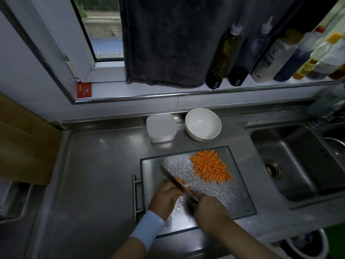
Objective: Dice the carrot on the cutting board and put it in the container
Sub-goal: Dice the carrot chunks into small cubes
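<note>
Single head-worn view, looking steeply down from close above the counter (104, 165); cutting board (233, 199) near and centre, sink (298, 165) right, window sill (112, 90) far, wide-angle bend at edges.

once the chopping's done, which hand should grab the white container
Left, likely. The right hand grips the knife; the left hand, fingers curled beside it, carries no tool, and the container sits nearer its side.

Dim, soft, window (100, 28) daylight, counter (97, 165) glare, wide-angle edges bowed
</note>
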`<move>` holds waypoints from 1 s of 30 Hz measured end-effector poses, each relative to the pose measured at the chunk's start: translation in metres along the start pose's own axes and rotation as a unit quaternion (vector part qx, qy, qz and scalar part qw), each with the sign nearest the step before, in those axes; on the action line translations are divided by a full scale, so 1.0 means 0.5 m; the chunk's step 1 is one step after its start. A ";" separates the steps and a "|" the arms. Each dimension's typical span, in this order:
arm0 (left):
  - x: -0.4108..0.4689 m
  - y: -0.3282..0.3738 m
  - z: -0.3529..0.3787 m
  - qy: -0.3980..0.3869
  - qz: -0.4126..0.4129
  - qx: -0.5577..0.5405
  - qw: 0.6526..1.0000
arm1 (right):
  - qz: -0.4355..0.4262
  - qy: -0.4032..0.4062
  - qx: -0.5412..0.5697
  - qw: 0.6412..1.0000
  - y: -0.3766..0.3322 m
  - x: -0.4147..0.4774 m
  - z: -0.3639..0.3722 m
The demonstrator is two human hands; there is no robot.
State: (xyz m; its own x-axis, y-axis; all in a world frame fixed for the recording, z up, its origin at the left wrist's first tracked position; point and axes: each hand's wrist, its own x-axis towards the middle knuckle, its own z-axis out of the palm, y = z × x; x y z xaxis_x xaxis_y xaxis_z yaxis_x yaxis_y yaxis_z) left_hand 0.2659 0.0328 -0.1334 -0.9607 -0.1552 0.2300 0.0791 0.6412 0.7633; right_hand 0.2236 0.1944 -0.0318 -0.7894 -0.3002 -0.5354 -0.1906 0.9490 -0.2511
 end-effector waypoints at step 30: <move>0.071 0.009 -0.157 0.120 -0.358 -0.162 0.912 | -0.043 -0.062 0.065 0.995 0.032 0.017 -0.044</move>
State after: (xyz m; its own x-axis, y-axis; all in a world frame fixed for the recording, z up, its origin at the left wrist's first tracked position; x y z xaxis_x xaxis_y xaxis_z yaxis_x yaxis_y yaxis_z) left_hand 0.2532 -0.0289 -0.0746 -0.7143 -0.6318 -0.3009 -0.4328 0.0611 0.8994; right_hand 0.2011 0.2091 -0.0227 -0.6940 -0.3965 -0.6010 -0.1705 0.9015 -0.3978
